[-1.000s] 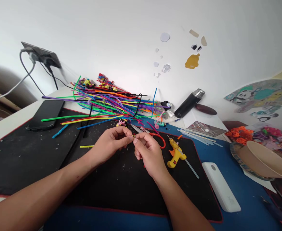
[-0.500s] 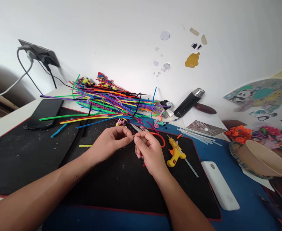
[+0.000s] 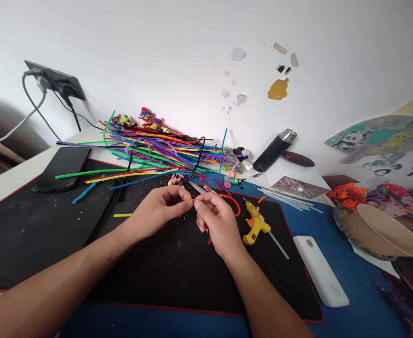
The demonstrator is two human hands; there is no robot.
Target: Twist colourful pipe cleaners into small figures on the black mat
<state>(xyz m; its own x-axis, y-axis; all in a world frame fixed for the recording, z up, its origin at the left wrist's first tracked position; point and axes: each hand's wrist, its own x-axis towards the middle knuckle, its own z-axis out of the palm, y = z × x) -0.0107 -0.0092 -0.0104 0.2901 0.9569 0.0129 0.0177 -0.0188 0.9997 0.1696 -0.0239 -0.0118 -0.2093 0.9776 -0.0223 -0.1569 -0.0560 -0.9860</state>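
Observation:
Above the black mat (image 3: 178, 281), my left hand (image 3: 164, 206) and my right hand (image 3: 216, 216) meet fingertip to fingertip. Both pinch a tiny yellow piece (image 3: 193, 200) between them, mostly hidden by the fingers. A small red bit (image 3: 209, 241) shows just below my right hand. Behind the hands lie scissors (image 3: 197, 188) and a small colourful figure (image 3: 176, 180). A red bent stem (image 3: 237, 206) curves out beyond my right hand. A short yellow stem (image 3: 122, 215) lies by my left wrist.
Many coloured fuzzy stems (image 3: 157, 150) are heaped at the back. On the right are a yellow glue gun (image 3: 255, 225), a white box-shaped device (image 3: 321, 270), a bowl (image 3: 385, 234) and a black flask (image 3: 275, 150). A phone (image 3: 62, 169) lies left.
The whole view has shifted slightly, with things appearing a little further left. Both hands keep the same pinch, fingertips together.

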